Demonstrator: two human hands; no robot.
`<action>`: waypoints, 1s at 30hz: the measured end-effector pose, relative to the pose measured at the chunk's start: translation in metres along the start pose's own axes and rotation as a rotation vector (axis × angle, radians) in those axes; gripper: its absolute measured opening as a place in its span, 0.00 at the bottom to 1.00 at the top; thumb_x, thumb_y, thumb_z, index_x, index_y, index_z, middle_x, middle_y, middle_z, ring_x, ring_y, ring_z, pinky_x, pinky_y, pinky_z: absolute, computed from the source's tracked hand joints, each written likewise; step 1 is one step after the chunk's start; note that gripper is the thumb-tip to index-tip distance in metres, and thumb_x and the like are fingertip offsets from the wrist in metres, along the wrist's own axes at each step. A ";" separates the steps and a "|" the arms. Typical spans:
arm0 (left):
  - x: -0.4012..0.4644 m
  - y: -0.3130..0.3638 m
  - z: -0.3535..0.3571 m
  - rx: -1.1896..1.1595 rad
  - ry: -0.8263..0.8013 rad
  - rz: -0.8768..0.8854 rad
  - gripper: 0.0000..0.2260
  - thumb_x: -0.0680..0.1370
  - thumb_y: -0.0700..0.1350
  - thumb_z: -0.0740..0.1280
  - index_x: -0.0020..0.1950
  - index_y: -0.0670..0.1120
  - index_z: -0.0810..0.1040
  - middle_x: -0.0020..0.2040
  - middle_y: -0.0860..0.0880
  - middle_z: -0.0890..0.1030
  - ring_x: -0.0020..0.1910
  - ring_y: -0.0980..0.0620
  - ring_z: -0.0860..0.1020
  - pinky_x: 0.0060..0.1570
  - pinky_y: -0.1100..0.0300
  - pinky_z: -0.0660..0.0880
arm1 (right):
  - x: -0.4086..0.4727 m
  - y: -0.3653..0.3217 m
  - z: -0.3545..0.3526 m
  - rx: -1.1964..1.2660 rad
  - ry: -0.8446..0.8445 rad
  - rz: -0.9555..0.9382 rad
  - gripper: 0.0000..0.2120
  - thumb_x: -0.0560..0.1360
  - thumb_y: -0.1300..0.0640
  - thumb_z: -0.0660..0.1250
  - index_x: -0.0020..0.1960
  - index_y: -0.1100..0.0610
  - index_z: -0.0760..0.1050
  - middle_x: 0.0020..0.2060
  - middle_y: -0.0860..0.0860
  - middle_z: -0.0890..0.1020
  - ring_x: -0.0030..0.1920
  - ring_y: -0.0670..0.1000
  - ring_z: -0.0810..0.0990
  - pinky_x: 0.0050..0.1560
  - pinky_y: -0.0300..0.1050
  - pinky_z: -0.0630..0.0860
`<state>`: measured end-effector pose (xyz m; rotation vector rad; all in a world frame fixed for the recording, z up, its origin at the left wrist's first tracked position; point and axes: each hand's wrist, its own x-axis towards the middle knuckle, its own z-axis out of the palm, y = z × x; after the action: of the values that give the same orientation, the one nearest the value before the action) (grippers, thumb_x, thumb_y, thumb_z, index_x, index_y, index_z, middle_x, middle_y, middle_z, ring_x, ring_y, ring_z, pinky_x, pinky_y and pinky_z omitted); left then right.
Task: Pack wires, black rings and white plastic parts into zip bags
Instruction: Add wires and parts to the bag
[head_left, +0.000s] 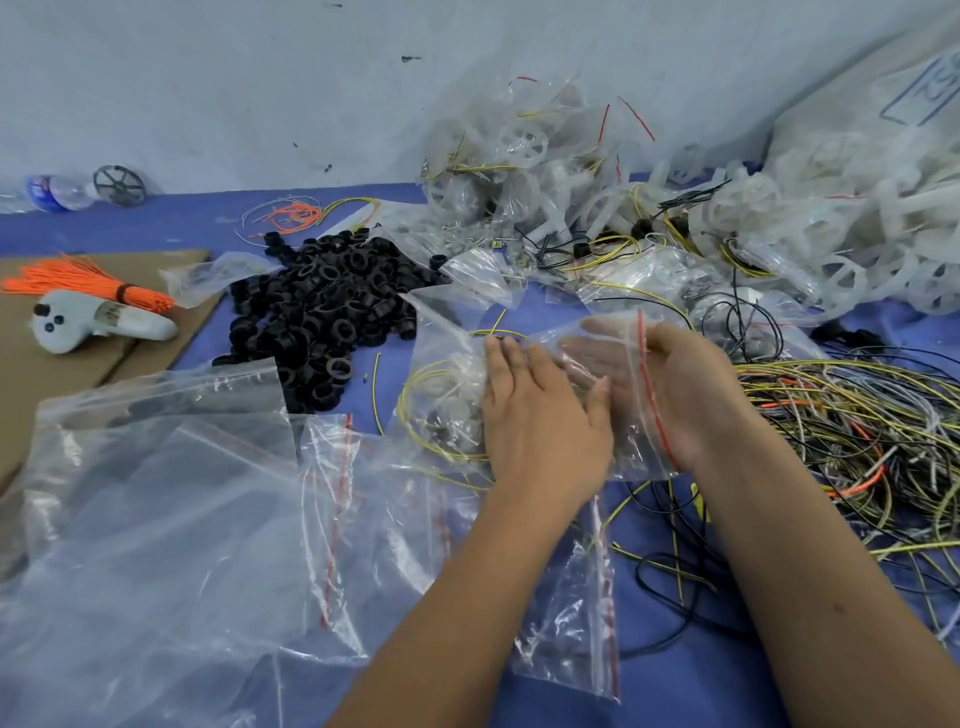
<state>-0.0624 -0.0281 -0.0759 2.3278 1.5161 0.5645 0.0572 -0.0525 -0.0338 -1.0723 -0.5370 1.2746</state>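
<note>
You are working on one zip bag (566, 395), lying near the middle of the desk (691, 675) between the heap of black rings (332, 306) and the tangle of loose wires (852, 421). It looks already filled: a yellow wire (415, 410) is looping out of its left side and pale parts are showing through the plastic, though you cannot make them out clearly. Your left hand (540, 410) is lying flat on the bag with fingers straight, pressing it down. Your right hand (680, 384) is cupping the end with the red zip strip (652, 395), fingers extended behind the plastic, not clearly pinching. This reads as the sealing step. Next you are likely tucking the wire in and running the strip closed. Spare empty bags (171, 519) are lying toward the near left edge, finished bags (545, 176) at the far edge.
</note>
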 end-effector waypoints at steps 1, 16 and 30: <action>0.000 -0.002 -0.001 0.003 0.024 -0.026 0.38 0.84 0.64 0.51 0.83 0.38 0.49 0.84 0.38 0.47 0.83 0.42 0.38 0.80 0.49 0.41 | 0.000 0.000 -0.003 0.039 -0.003 -0.021 0.21 0.82 0.57 0.51 0.66 0.66 0.75 0.55 0.65 0.84 0.56 0.63 0.85 0.52 0.52 0.83; 0.002 0.002 -0.012 -0.449 0.238 0.262 0.04 0.78 0.37 0.66 0.52 0.40 0.78 0.50 0.45 0.77 0.47 0.45 0.75 0.50 0.48 0.73 | 0.000 0.016 0.002 -0.622 0.093 -0.263 0.21 0.82 0.44 0.63 0.40 0.58 0.82 0.29 0.51 0.80 0.28 0.47 0.77 0.26 0.39 0.71; 0.003 -0.004 -0.017 -0.482 0.318 -0.045 0.07 0.72 0.35 0.63 0.36 0.44 0.78 0.35 0.50 0.79 0.38 0.49 0.75 0.40 0.56 0.68 | 0.007 0.019 -0.005 -0.538 0.309 -0.345 0.08 0.82 0.60 0.64 0.48 0.61 0.80 0.29 0.52 0.85 0.20 0.48 0.75 0.20 0.39 0.72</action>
<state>-0.0726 -0.0236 -0.0622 1.8921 1.3582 1.1859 0.0538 -0.0488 -0.0536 -1.5131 -0.8102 0.6532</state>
